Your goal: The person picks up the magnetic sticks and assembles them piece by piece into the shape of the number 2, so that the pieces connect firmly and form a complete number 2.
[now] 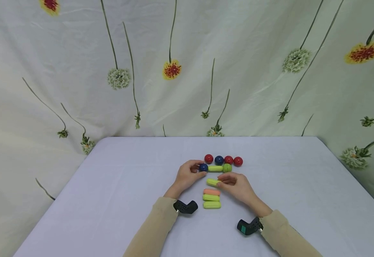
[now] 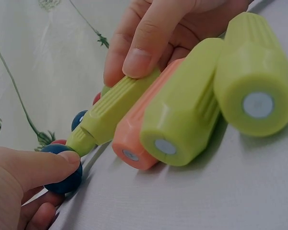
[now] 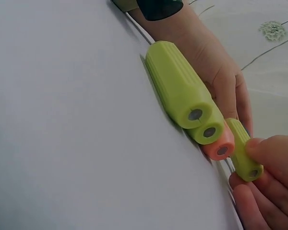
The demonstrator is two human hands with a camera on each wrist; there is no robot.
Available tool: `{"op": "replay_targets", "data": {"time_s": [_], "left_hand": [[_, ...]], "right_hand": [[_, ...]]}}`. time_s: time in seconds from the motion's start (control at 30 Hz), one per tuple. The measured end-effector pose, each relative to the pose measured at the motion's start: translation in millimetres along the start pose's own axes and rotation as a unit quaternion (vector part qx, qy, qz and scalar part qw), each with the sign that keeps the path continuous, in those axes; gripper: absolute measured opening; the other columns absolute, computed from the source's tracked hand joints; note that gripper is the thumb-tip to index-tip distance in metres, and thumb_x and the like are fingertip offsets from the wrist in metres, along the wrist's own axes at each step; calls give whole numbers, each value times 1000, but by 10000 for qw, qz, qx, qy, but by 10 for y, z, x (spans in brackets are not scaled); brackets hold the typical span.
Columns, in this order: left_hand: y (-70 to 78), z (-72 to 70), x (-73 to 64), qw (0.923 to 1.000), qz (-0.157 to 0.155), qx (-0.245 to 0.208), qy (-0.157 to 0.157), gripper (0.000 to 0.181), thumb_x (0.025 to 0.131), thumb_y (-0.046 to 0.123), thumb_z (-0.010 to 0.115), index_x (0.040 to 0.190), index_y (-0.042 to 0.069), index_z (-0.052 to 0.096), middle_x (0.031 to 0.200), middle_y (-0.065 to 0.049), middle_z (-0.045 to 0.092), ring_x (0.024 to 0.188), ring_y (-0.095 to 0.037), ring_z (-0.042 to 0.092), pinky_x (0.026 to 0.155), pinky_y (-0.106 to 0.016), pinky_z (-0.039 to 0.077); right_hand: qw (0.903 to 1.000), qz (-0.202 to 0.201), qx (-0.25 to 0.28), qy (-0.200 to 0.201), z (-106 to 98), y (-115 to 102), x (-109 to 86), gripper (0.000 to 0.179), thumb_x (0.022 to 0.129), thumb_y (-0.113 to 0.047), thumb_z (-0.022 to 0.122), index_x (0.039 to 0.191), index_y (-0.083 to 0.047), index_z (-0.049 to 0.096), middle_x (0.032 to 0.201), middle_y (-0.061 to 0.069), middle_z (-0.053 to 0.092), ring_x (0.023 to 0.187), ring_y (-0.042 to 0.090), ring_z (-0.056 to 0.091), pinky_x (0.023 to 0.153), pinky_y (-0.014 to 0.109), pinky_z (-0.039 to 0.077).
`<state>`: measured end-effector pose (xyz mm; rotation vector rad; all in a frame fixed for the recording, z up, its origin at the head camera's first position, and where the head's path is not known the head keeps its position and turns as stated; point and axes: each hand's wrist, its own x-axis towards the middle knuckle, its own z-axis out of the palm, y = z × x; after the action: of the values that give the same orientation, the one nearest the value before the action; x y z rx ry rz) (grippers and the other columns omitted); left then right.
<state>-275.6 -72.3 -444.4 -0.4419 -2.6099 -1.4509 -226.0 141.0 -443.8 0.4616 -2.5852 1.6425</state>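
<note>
My left hand [image 1: 187, 175] pinches a dark blue ball [image 1: 203, 167] between thumb and fingers. That ball sits at the left end of a yellow-green rod [image 1: 215, 168], whose right end meets a green ball [image 1: 227, 168]. Nearer to me, my right hand [image 1: 236, 186] holds another yellow-green rod [image 1: 212, 182] by its right end, as the right wrist view also shows with the thumb on the rod [image 3: 244, 153]. Below it lie an orange rod [image 1: 211, 192] and two yellow-green rods [image 1: 211, 205], side by side. Round grey metal discs show in the rod ends in the wrist views.
Behind the joined piece sit a red ball [image 1: 208, 159], a blue ball [image 1: 219, 160] and two more red balls [image 1: 238, 161] in a row. A white cloth covers the table [image 1: 110, 185]. A flower-patterned curtain [image 1: 187, 100] hangs behind its far edge.
</note>
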Motion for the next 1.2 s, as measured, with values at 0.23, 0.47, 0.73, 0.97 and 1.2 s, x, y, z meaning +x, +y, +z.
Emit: {"op": "replay_targets", "data": {"time_s": [0.23,0.47,0.73,0.97,1.2], "left_hand": [[29,-6,-11,10000,-52,-35,-8,38,78,17,76,115,10,66,107,-7,63,86,-18,56,77,-30,48],[15,-2,-10,9999,-123,-35,-23,39,79,18,76,115,11,66,108,-6,62,86,-17,56,77,-29,47],[-15,10,-1,9999,-96,-73,-25,38,79,19,76,115,12,66,107,-5,62,86,-17,55,77,-29,47],[-29,13,3,10000,-81,-20,-38,39,79,20,76,116,12,66,108,-5,62,86,-17,55,76,-28,48],[-31,15,4,10000,-80,-38,-37,39,79,19,76,116,12,66,109,-5,62,86,-17,55,77,-29,48]], "right_hand": [[9986,255,1,459,4,4,-22,23,81,-19,74,100,-6,69,95,4,69,83,15,66,74,24,52],[9928,453,284,1068,8,-2,-43,23,82,-16,74,101,-5,68,96,8,67,78,16,66,66,23,52],[9842,381,478,1664,-7,13,-68,21,82,-11,73,99,-1,66,92,11,65,74,12,64,63,21,53],[9759,436,310,2117,-9,6,-97,20,81,-14,74,96,-2,67,91,10,66,73,10,62,63,18,51],[9703,476,250,2360,-14,-15,-130,20,81,-17,75,93,-2,68,90,9,67,72,10,61,61,17,50]]}}
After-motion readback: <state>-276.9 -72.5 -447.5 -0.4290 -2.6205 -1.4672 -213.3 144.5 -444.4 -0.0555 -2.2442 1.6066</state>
